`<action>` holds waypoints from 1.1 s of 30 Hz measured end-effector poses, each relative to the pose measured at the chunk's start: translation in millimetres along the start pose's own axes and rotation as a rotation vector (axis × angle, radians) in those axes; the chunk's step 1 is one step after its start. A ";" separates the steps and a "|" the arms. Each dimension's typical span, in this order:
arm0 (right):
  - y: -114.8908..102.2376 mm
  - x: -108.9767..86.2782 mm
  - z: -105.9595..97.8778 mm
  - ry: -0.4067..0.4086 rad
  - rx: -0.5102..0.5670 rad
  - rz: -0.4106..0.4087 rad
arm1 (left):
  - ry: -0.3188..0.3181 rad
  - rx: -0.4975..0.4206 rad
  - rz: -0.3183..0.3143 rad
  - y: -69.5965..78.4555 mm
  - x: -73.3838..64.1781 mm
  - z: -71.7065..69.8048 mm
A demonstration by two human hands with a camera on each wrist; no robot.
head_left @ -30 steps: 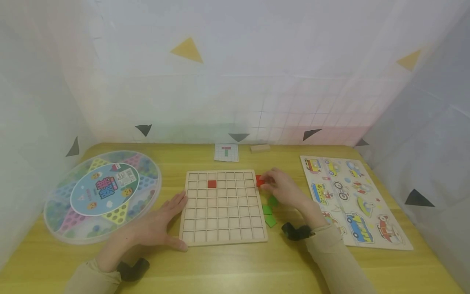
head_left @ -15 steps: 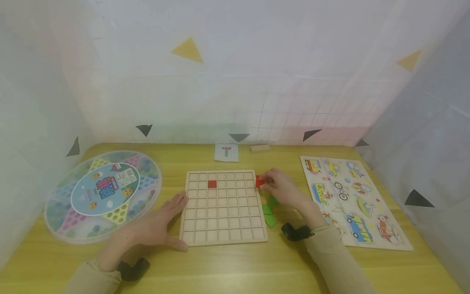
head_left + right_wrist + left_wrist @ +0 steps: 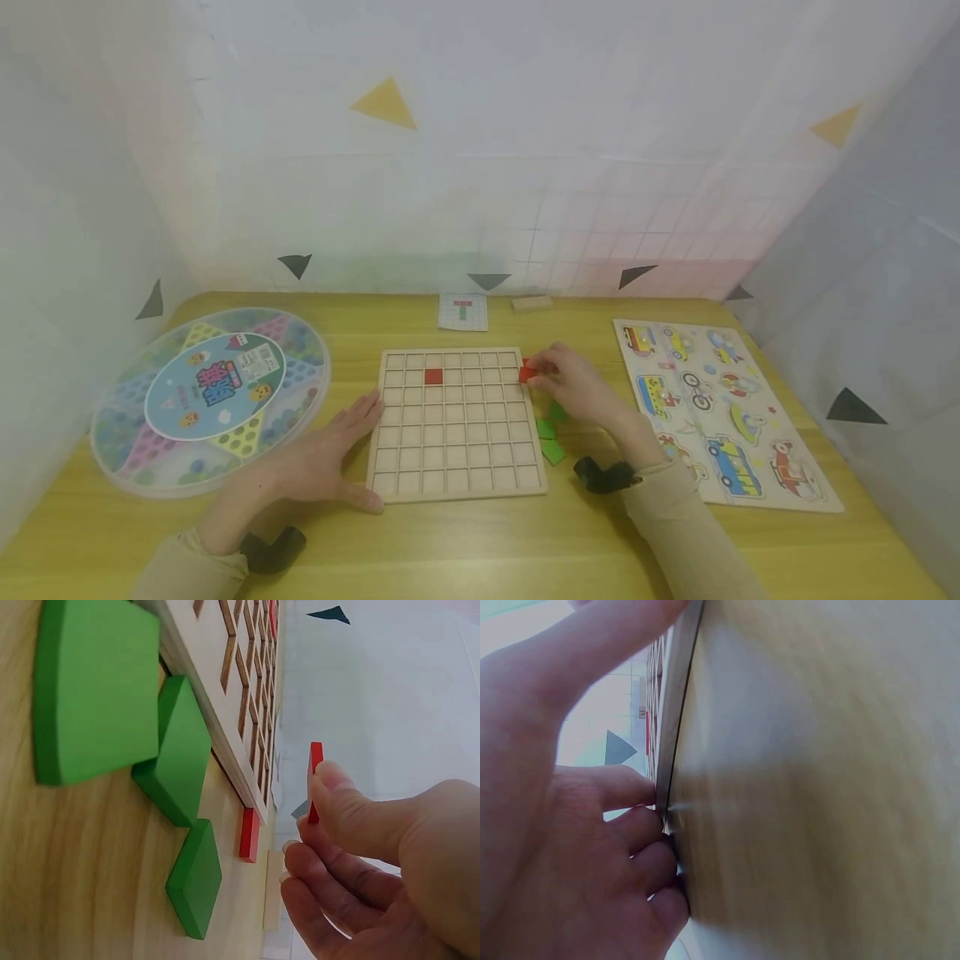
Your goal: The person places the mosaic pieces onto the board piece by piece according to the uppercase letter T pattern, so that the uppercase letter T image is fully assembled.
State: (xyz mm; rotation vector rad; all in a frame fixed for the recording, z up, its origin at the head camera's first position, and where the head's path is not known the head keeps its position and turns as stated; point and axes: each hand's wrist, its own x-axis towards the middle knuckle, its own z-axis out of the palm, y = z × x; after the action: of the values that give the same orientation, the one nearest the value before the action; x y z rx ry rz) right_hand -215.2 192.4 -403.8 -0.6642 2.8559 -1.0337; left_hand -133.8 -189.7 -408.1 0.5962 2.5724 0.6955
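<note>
Head view: the right hand (image 3: pixel 579 386) pinches a red tile (image 3: pixel 527 376), newly parted from a second one (image 3: pixel 249 835) beside the grid board (image 3: pixel 455 434); one piece seems freed. One cell holds a red square (image 3: pixel 433 377). Left wrist: the left hand (image 3: pixel 577 855) touches the board's edge, thumb spread from fingers. Right wrist: thumb and fingers pinch the tile above the counter (image 3: pixel 90 877), near green tiles (image 3: pixel 97 690).

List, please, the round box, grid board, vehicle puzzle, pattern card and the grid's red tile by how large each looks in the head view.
1. Round box
2. Grid board and vehicle puzzle: too alike to rank, the latter partly hidden
3. Pattern card
4. Red tile
</note>
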 end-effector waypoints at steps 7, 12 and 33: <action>-2.1 0.3 0.0 0.012 0.008 -0.016 | -0.002 0.005 0.001 0.3 -0.2 -0.9; -4.9 1.5 0.5 0.016 0.015 -0.028 | 0.000 0.002 0.003 0.2 0.3 -1.0; -36.8 27.6 16.6 0.015 0.010 -0.105 | -0.004 -0.016 -0.015 2.8 -0.7 -0.8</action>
State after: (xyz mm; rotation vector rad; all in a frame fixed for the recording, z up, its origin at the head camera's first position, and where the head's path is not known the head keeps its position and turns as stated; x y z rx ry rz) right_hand -223.4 146.0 -390.9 -0.8170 2.8543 -1.0694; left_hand -132.8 -188.1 -405.7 0.5719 2.5626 0.7088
